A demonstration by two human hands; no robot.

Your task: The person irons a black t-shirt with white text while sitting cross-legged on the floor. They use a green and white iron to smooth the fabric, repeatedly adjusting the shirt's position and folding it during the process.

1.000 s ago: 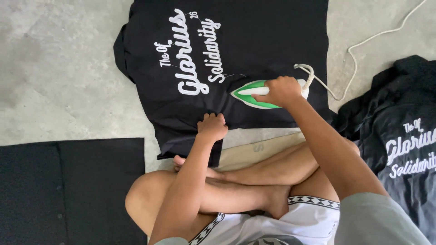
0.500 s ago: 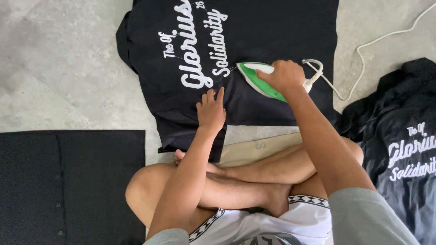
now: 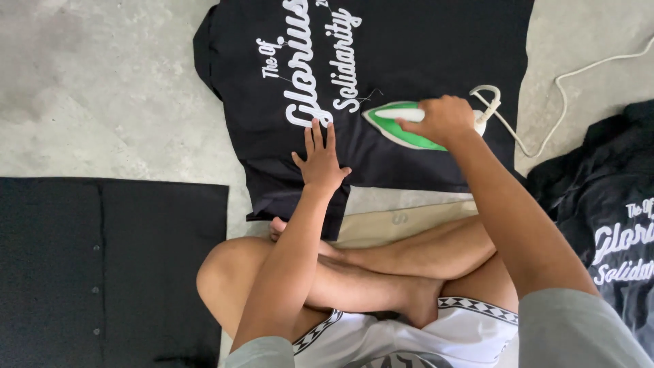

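Note:
A black t-shirt (image 3: 422, 41) with white lettering lies spread on the concrete floor in front of my crossed legs. My right hand (image 3: 441, 119) grips the handle of a green and white clothes iron (image 3: 402, 126) resting flat on the shirt's lower middle. My left hand (image 3: 320, 160) presses flat on the shirt, fingers spread, just left of the iron and below the lettering. The iron's white cord (image 3: 545, 116) trails off to the upper right.
A second black printed shirt (image 3: 606, 218) lies crumpled at the right. A dark folded garment with small buttons (image 3: 102, 266) lies flat at the lower left. A beige cloth (image 3: 402, 225) shows under the shirt's hem, near my legs. Bare concrete floor (image 3: 102, 88) lies at the upper left.
The iron has slid up and left across the shirt toward the lettering. My left hand moved up from the hem and now lies flat with fingers spread.

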